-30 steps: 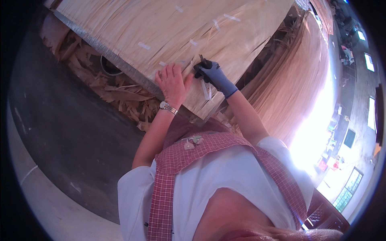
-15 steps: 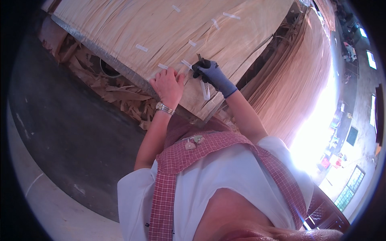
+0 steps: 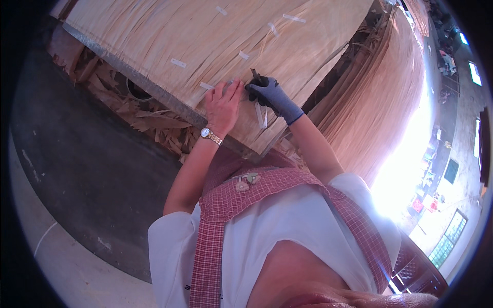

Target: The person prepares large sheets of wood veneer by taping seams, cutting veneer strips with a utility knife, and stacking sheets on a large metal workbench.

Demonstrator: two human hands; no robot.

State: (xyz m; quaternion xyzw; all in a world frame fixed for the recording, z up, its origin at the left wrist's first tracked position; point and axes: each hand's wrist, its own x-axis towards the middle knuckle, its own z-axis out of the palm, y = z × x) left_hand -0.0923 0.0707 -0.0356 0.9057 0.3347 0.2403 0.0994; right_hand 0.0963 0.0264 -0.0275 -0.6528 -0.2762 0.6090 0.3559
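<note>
Pale wood veneer (image 3: 169, 36) lies in front of me, with lengthwise splits and several short white tape strips (image 3: 178, 63) stuck across it. My bare left hand (image 3: 223, 107) rests on the veneer near its front corner. Its fingers stretch forward, with the fingertips over a piece of tape just left of the glove. On my right hand (image 3: 268, 95) is a grey-blue glove with dark fingertips. These fingers are closed round a slim dark tool (image 3: 255, 74) whose kind I cannot make out. Below the glove, a looped white tape strip (image 3: 262, 116) hangs over the veneer.
Under the bench's metal edge (image 3: 102, 51) are torn veneer scraps (image 3: 149, 120) and a round metal-rimmed object (image 3: 137, 90). A tall stack of veneer sheets (image 3: 367, 97) stands to the right. Dark flooring (image 3: 82, 179) spreads at left.
My left hand has slid right and a little forward, its fingers straightening onto the tape beside the glove. My right hand has stayed almost in place.
</note>
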